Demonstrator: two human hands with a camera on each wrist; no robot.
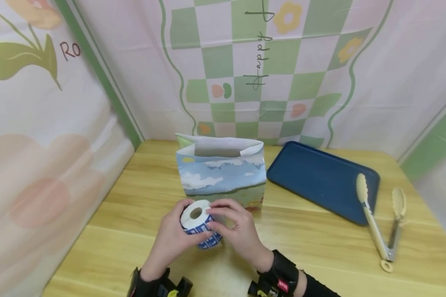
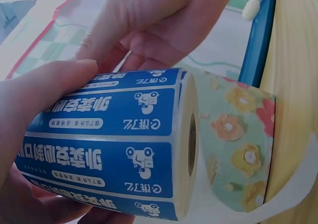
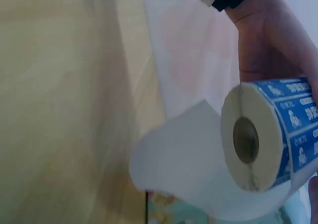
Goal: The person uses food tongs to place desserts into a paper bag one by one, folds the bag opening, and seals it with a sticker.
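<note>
Both hands hold a roll of blue stickers (image 1: 198, 225) with a white core, just above the wooden table (image 1: 319, 255). My left hand (image 1: 172, 235) grips the roll from the left, thumb across its blue labels (image 2: 109, 144). My right hand (image 1: 236, 227) curls over the roll's right side with fingertips at its top edge. In the right wrist view the roll's end face (image 3: 248, 137) and a loose strip of white backing paper (image 3: 184, 154) show. Right behind the hands stands an open paper gift bag (image 1: 221, 171) printed with sky and flowers (image 2: 238, 144).
A dark blue tray (image 1: 319, 177) lies to the right of the bag. Cream-tipped metal tongs (image 1: 380, 225) rest on the tray's right edge and the table. Patterned cloth walls (image 1: 52, 136) close in the left and back.
</note>
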